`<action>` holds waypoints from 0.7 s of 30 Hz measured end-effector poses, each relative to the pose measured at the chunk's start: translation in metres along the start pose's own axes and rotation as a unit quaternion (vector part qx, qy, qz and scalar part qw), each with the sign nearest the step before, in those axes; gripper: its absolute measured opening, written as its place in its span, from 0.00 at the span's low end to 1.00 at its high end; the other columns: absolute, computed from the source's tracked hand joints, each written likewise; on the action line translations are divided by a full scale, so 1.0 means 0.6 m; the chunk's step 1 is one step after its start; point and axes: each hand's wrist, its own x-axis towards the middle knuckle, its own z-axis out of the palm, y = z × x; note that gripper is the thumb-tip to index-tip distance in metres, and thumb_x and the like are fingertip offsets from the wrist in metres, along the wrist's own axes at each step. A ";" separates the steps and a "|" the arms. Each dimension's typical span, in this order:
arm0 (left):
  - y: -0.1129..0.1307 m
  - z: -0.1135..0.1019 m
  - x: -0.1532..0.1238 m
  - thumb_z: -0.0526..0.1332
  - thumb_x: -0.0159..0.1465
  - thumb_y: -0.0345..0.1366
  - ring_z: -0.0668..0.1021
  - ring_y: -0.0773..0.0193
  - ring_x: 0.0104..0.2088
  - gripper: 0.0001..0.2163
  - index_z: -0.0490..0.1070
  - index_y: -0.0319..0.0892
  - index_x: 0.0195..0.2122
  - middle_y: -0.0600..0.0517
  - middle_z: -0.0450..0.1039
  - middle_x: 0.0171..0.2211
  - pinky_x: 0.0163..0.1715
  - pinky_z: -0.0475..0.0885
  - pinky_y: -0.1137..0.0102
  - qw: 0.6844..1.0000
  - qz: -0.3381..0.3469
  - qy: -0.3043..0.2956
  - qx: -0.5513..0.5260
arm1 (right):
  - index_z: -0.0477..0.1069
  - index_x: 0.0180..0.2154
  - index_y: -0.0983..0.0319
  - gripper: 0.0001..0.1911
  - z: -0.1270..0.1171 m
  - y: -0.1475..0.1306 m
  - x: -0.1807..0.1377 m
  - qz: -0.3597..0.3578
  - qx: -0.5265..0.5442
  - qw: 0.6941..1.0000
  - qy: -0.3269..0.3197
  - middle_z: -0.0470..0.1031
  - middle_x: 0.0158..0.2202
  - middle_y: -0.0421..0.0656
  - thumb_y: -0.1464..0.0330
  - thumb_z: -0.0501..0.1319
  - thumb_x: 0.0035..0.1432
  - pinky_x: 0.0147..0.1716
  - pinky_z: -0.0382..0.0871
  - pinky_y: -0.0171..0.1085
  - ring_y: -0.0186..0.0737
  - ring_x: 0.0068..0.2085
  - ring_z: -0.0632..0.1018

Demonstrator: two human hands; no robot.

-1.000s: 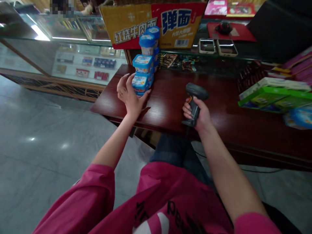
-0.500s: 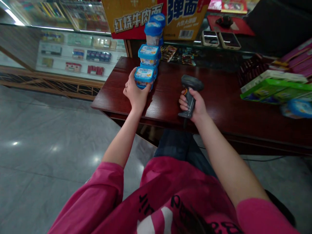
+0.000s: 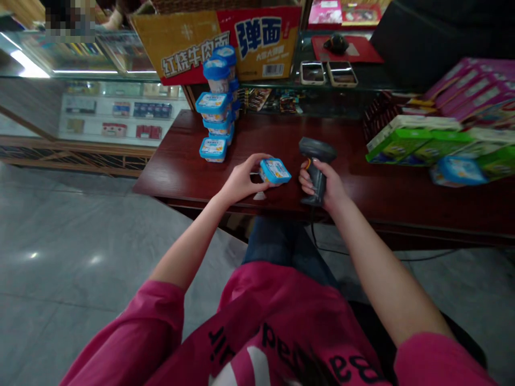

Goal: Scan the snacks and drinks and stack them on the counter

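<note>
My left hand grips a small blue tub with a printed lid, tilted and held just above the dark red wooden table. My right hand is wrapped round the handle of a dark barcode scanner, whose head sits just right of the tub. At the table's back left stands a stack of several similar blue tubs, with one more tub low at its front.
A yellow and red cardboard box stands behind the stack. Two phones lie on a glass counter beyond the table. Green and pink packages crowd the table's right end. A glass display case stands at the left.
My left hand has taken a blue tub from the stack and carried it right, up beside the scanner. The right hand has kept its hold on the scanner.
</note>
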 end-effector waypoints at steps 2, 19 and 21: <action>0.001 0.040 0.024 0.73 0.58 0.41 0.81 0.55 0.53 0.32 0.66 0.44 0.62 0.43 0.75 0.59 0.54 0.77 0.62 0.994 -0.024 -0.036 -0.103 | 0.70 0.34 0.60 0.15 -0.031 -0.019 -0.016 -0.003 -0.007 1.000 0.016 0.61 0.24 0.35 0.56 0.68 0.56 0.14 0.49 0.28 0.29 0.20 0.57; 0.022 0.253 0.213 0.60 0.69 0.53 0.82 0.56 0.55 0.23 0.68 0.49 0.62 0.46 0.77 0.59 0.57 0.78 0.60 0.889 -0.233 0.006 -0.394 | 0.71 0.35 0.61 0.19 -0.183 -0.084 -0.127 -0.008 0.039 0.998 0.052 0.66 0.24 0.36 0.53 0.70 0.53 0.11 0.55 0.28 0.30 0.19 0.63; 0.020 0.254 0.215 0.61 0.68 0.54 0.81 0.56 0.55 0.25 0.68 0.49 0.62 0.46 0.76 0.59 0.57 0.78 0.59 0.895 -0.229 -0.001 -0.383 | 0.71 0.35 0.61 0.19 -0.182 -0.082 -0.125 -0.017 0.049 0.997 0.056 0.66 0.23 0.36 0.54 0.70 0.53 0.11 0.56 0.28 0.29 0.19 0.63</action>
